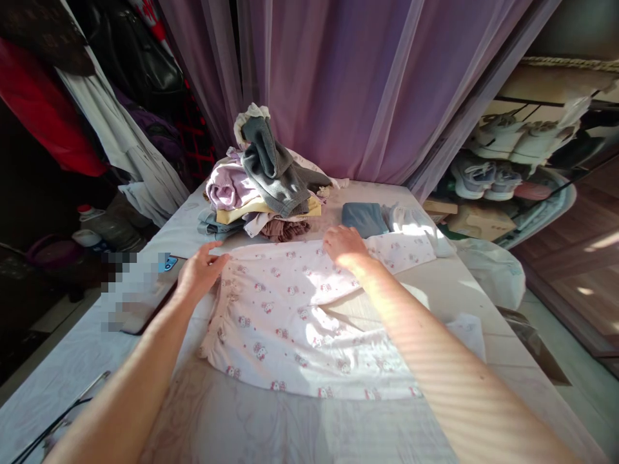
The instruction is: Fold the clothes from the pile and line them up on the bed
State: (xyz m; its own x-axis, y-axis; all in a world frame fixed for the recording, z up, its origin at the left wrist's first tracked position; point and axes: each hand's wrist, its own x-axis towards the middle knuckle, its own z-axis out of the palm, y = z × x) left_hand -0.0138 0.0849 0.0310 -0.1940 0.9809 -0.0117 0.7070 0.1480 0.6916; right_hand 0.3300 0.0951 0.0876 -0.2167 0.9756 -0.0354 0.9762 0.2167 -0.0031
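A white garment (294, 328) with small pink printed figures lies spread flat on the pale bed sheet (271, 432). My left hand (199, 270) pinches the garment's far left corner, fingers curled on the cloth. My right hand (344, 246) rests on the garment's far edge near the middle, fingers bent down onto the fabric. One sleeve stretches out to the right of my right hand.
A heap of clothes (264, 187) with a grey knit piece on top stands behind the garment. A folded blue-grey cloth (365, 218) lies to its right. Purple curtains (348, 84) hang behind the bed. Shoes (503, 161) fill a rack at right; bottles (99, 225) stand at left.
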